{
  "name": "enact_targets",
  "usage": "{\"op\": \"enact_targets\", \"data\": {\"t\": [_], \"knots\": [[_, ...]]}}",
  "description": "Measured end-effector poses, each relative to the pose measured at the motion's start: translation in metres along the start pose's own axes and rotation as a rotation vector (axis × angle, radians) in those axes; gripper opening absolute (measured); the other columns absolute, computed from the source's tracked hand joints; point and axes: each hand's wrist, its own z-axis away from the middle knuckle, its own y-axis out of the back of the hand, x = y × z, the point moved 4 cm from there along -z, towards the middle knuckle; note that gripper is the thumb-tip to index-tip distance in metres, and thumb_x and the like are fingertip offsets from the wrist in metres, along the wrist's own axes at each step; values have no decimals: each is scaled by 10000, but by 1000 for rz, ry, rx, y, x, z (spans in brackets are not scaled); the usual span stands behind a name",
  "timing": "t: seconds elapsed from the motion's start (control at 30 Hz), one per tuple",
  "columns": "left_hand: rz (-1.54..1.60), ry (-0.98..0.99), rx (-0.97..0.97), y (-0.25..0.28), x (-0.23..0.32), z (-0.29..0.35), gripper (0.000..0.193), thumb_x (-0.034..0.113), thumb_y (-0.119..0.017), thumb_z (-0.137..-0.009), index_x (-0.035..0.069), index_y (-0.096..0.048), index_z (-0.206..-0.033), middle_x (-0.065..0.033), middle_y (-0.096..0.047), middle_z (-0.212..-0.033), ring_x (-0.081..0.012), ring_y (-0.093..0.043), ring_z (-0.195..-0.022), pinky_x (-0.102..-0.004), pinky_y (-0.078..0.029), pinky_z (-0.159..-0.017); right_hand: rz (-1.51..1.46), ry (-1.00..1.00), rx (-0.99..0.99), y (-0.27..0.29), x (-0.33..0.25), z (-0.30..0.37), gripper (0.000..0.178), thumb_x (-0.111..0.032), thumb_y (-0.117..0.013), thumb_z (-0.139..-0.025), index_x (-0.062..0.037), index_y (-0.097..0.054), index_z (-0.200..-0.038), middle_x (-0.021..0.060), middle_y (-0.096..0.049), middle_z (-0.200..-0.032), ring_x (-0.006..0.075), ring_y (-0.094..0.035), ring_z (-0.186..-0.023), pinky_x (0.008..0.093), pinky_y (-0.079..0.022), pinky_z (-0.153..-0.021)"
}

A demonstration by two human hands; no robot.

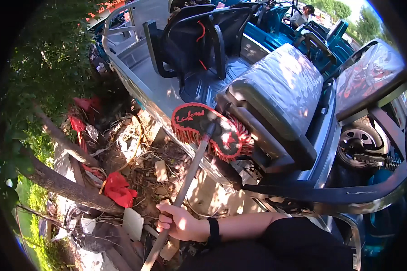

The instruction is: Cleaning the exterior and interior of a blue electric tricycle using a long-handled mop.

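Clenched round a dull grey pole (188, 177), right hand (182, 222) grasps a duster (192, 118); its rounded black head, red-fringed, sits just beside a bulky seat (276, 83) at the vehicle's metal edge (144, 97). Seat cover glossy, wrinkled. Curved dark rail (325, 195) crowds the right, spoked wheel (362, 137) beyond. Left side: rough-barked branch (70, 188), crumpled red cloth (119, 189), leafy foliage (49, 54), scattered rubble (161, 170).

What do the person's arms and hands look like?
Only the right arm shows. Its grip is a bare hand with five fingers and no glove. A dark band circles the wrist. The forearm is bare too, up to a plain black sleeve. The left arm isn't in view.
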Motion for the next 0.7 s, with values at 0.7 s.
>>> {"op": "enact_targets", "data": {"t": [0.7], "knots": [[68, -549, -117, 22, -83, -243, 166, 190, -630, -643, 61, -544, -703, -144, -548, -646, -324, -538, -626, -417, -419, -567, -171, 493, 344, 21, -12, -77, 253, -191, -442, -873, -140, -338, -648, -45, -252, -476, 99, -303, -460, 277, -341, -542]]}}
